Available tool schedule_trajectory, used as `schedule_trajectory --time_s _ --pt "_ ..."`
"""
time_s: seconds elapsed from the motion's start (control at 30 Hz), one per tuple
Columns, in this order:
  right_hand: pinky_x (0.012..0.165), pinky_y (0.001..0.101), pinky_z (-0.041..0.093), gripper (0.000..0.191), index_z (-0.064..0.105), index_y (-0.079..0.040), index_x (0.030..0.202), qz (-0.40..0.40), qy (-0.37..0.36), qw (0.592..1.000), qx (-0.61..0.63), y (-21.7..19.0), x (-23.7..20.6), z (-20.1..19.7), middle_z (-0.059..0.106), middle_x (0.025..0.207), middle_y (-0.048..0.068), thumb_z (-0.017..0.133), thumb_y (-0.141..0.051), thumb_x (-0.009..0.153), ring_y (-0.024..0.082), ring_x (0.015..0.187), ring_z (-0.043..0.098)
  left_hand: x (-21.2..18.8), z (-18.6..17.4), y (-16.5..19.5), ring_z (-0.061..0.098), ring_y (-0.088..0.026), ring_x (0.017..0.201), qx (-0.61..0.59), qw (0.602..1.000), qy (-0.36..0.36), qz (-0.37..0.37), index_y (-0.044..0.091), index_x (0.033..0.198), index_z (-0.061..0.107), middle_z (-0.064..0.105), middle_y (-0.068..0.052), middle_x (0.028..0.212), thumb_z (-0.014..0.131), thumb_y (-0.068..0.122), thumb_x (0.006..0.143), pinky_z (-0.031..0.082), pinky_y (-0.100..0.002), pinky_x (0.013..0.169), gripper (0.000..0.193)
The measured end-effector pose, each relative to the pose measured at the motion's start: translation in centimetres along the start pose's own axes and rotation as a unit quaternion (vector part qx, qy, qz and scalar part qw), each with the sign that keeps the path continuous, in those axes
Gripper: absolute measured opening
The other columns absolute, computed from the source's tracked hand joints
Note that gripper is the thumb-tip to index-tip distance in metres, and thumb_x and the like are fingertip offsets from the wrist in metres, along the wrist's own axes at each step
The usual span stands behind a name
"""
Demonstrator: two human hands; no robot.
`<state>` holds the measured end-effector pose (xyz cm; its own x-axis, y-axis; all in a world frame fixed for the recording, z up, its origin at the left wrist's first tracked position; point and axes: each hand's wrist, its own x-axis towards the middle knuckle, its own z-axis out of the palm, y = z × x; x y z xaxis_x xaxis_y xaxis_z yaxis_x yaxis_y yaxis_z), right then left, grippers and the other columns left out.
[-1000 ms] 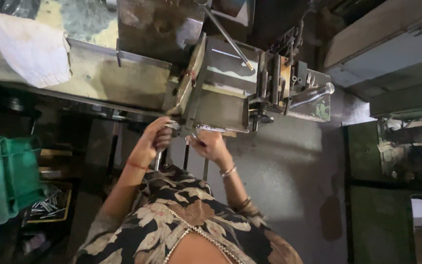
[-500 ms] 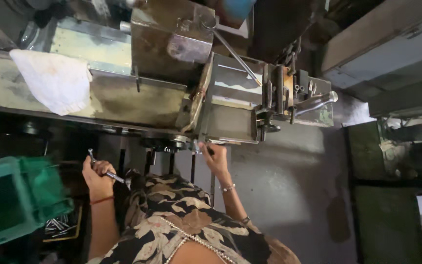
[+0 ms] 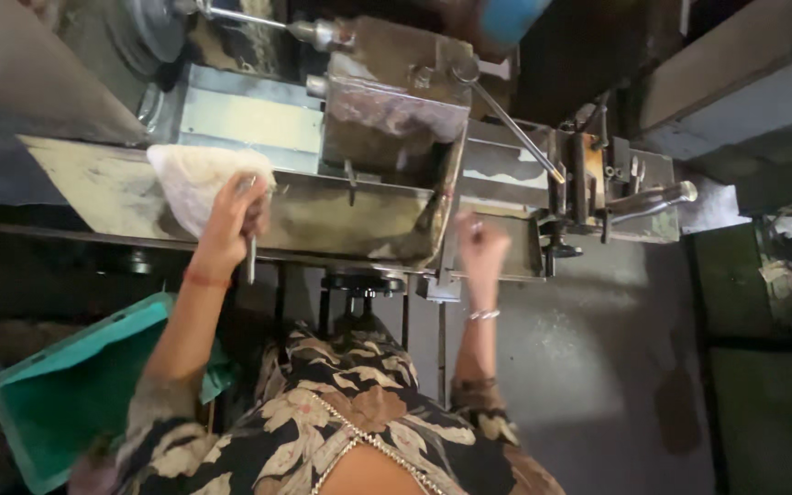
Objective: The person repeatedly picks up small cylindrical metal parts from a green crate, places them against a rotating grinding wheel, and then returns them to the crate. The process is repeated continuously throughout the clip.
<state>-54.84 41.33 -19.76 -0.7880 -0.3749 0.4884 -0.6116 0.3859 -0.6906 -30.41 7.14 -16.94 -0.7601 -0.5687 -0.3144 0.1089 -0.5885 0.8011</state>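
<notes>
left hand [image 3: 231, 225] | thin metal rod [image 3: 251, 258] | upright, pointing down

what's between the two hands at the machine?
Head view: between left hand and right hand lies the worn metal trough on the machine, its angled end plate nearest the right hand.

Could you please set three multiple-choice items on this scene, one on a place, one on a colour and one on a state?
1. Where does the crumpled white cloth lie?
A. on the grey metal machine ledge
B. in the crate
C. on the floor

2. What colour is the plastic crate at lower left?
A. red
B. teal green
C. yellow

3. What is the left hand doing?
A. hanging free
B. holding a thin metal rod against the cloth
C. gripping the crate

Answers: 1 A, the cloth rests on the ledge; 2 B, the crate is plainly teal; 3 B, fingers close on the rod beside the cloth, while the right hand is raised at the machine.
</notes>
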Motion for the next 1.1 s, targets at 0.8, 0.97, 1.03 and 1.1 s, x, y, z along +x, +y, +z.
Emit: schedule_trajectory --time_s 0.8,0.97,1.03,1.1 --pt "0.082 0.0619 0.052 0.068 0.076 0.000 0.090 0.248 -0.007 0.890 -0.383 16.7 16.3 -1.5 0.070 0.089 0.034 0.045 -0.057 0.110 0.055 0.088 0.066 31.7 5.1 8.7 0.061 -0.022 0.070 -0.186 0.970 0.144 0.061 0.027 0.126 0.047 0.061 -0.004 0.087 0.069 0.019 0.098 0.052 -0.045 0.063 0.037" --pt "0.082 0.0633 0.051 0.059 0.078 -0.005 0.094 0.274 0.027 0.889 -0.366 17.3 15.5 -0.8 0.070 0.089 0.030 0.046 -0.053 0.105 0.055 0.087 0.065 33.0 3.8 8.4 0.063 -0.026 0.078 -0.158 0.970 0.186 0.006 0.022 0.118 0.046 0.059 -0.004 0.097 0.065 0.022 0.101 0.056 -0.048 0.066 0.025" --pt "0.078 0.0633 0.050 0.054 0.079 -0.007 0.097 0.257 0.020 0.899 -0.355 17.6 16.5 -1.1 0.070 0.087 0.029 0.048 -0.050 0.106 0.055 0.083 0.064 33.3 3.4 8.2 0.060 -0.028 0.078 -0.179 0.972 0.153 0.028 0.019 0.115 0.046 0.060 -0.010 0.099 0.065 0.016 0.101 0.052 -0.048 0.065 0.024" --pt "0.075 0.0624 0.051 0.049 0.079 -0.009 0.100 0.239 0.024 0.905 -0.352 17.9 17.7 -1.5 0.071 0.086 0.027 0.049 -0.047 0.107 0.053 0.082 0.066 33.7 3.4 8.1 0.064 -0.030 0.090 -0.190 0.956 0.176 0.135 0.016 0.114 0.047 0.060 -0.010 0.107 0.070 0.000 0.096 0.056 -0.052 0.076 0.033"
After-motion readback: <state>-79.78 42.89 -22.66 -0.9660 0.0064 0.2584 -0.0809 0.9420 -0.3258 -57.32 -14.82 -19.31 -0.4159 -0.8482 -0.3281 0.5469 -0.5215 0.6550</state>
